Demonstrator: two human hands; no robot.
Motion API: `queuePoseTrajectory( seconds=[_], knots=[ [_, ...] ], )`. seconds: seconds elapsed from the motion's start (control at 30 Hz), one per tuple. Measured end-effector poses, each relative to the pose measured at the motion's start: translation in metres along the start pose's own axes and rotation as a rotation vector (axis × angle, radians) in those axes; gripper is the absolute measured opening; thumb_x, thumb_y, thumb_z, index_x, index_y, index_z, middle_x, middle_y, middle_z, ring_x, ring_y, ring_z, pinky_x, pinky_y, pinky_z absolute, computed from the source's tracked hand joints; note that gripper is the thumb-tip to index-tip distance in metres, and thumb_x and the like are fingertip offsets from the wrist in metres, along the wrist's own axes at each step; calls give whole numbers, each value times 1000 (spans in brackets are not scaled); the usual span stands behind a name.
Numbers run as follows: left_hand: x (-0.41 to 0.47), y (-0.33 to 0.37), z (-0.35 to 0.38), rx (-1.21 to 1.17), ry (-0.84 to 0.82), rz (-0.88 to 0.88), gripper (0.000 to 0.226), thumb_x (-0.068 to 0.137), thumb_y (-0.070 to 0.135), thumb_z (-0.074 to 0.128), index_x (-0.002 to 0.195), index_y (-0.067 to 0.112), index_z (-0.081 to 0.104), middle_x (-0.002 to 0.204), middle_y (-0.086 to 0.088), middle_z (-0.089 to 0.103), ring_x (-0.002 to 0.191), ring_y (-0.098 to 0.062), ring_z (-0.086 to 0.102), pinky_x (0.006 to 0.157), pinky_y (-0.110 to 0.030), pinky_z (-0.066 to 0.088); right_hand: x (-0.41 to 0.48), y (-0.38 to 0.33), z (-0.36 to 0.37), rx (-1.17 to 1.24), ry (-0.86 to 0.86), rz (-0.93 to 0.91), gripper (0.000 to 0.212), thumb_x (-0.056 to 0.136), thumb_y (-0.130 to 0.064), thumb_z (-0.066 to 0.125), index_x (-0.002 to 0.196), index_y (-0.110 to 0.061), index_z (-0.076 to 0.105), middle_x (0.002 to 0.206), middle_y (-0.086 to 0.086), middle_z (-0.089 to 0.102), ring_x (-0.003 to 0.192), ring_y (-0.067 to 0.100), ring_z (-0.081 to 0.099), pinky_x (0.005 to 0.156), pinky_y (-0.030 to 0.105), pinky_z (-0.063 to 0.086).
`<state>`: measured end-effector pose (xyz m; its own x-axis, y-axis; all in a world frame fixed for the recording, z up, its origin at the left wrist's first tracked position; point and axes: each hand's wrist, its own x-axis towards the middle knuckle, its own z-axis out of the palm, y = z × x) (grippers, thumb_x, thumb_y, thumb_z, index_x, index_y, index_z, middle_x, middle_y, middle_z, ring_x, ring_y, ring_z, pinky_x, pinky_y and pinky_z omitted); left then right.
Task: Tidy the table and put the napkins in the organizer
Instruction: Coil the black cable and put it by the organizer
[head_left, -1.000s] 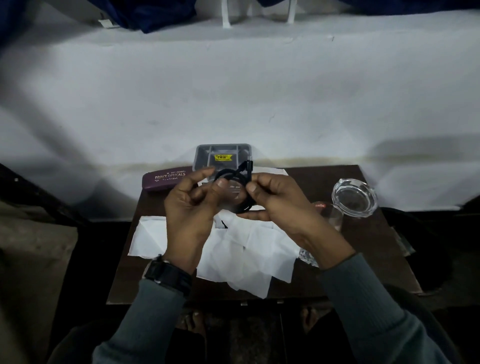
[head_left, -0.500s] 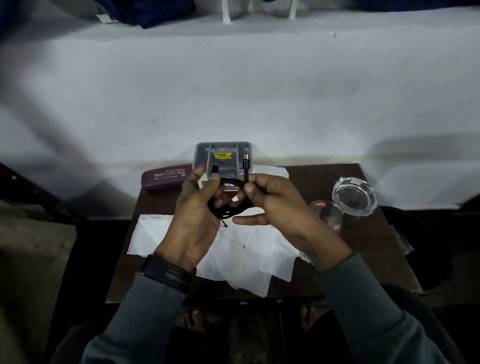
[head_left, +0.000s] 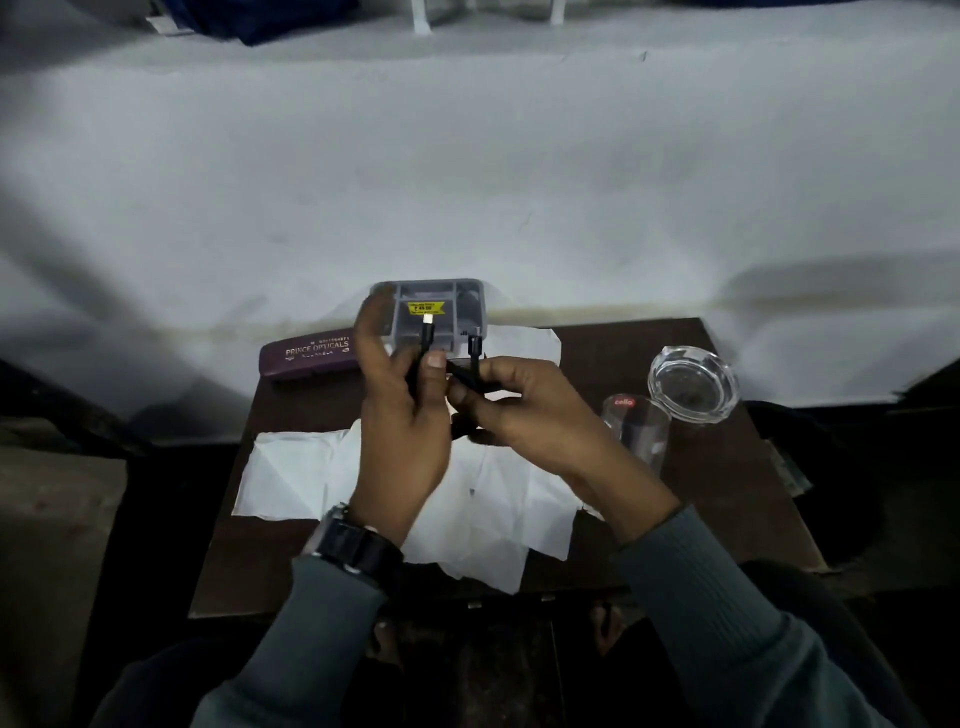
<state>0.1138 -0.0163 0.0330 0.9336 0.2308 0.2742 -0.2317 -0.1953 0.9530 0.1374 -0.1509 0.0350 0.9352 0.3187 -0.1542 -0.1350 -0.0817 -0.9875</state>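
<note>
Both hands are raised over the small brown table and hold a coiled black cable. My left hand pinches one plug end upright under the thumb, its fingers pointing up. My right hand grips the coil and the other plug end. Several white napkins lie spread and crumpled on the table beneath the hands. The grey plastic organizer, with compartments and a yellow sticker, stands at the table's far edge just beyond the fingers.
A maroon spectacles case lies at the far left corner. A clear drinking glass and a glass ashtray stand on the right. A white wall rises behind the table. My feet show under the near edge.
The hands have turned the cable coil tighter; the plug ends now stick up in front of the organizer. The left fingers have straightened upward. The camera tilted slightly.
</note>
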Motion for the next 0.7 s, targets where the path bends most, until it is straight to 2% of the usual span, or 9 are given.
queuePoseTrajectory(
  seconds=[0.07,0.1,0.2,0.27,0.3,0.37,0.43,0.53,0.7],
  knots=[
    [8,-3,-7,-100,-37,-196,50,108,9,48,151,26,29,114,3,76,94,-6,71,78,-27,57,3,0,-7,-104,-38,-3,17,98,-22,68,97,-38,76,92,-22,75,86,0,71,82,26,60],
    [10,-3,-10,-120,-60,-249,46,108,12,50,147,28,33,108,8,77,90,-5,71,74,-25,57,5,0,-11,-98,-44,11,19,98,-20,68,97,-37,76,92,-21,76,88,3,72,83,29,62],
    [12,-3,-17,-174,-140,-361,44,102,23,63,138,36,41,103,12,78,97,-8,74,82,-30,59,7,1,-17,1,-17,33,13,97,-18,70,102,-27,79,93,-2,77,89,19,77,80,36,64],
    [14,-2,-20,-201,-162,-465,61,92,20,75,142,33,42,108,7,79,107,-16,75,87,-42,62,8,3,-20,25,23,25,12,96,-16,71,103,-21,80,95,8,75,89,25,78,77,36,64],
    [15,-1,-21,-220,-161,-495,68,88,14,79,143,31,43,108,3,79,107,-18,75,84,-44,64,8,4,-21,30,43,22,13,96,-14,71,104,-19,79,94,10,74,88,26,77,77,37,64],
    [17,1,-25,-306,-151,-531,73,83,5,82,143,26,45,107,-3,80,102,-21,77,74,-41,65,9,3,-22,48,80,13,14,96,-10,71,105,-18,78,92,8,73,86,25,77,74,36,64],
    [20,4,-30,-400,-171,-577,78,76,6,83,143,23,46,108,-7,80,101,-22,78,71,-37,64,11,2,-22,57,123,-2,16,95,-8,71,108,-16,77,95,10,73,85,27,78,74,35,64],
    [24,5,-38,-436,-238,-594,90,65,7,82,145,22,44,109,-9,80,103,-25,77,74,-36,64,11,1,-22,80,170,-3,23,95,-8,71,118,-8,73,102,15,72,87,31,78,75,39,65],
    [20,6,-40,-360,-413,-448,97,67,-3,82,148,29,37,116,-13,78,105,-30,76,79,-33,62,9,0,-22,157,181,2,16,96,-9,70,111,-10,76,98,11,75,80,28,78,71,39,64]
  ],
)
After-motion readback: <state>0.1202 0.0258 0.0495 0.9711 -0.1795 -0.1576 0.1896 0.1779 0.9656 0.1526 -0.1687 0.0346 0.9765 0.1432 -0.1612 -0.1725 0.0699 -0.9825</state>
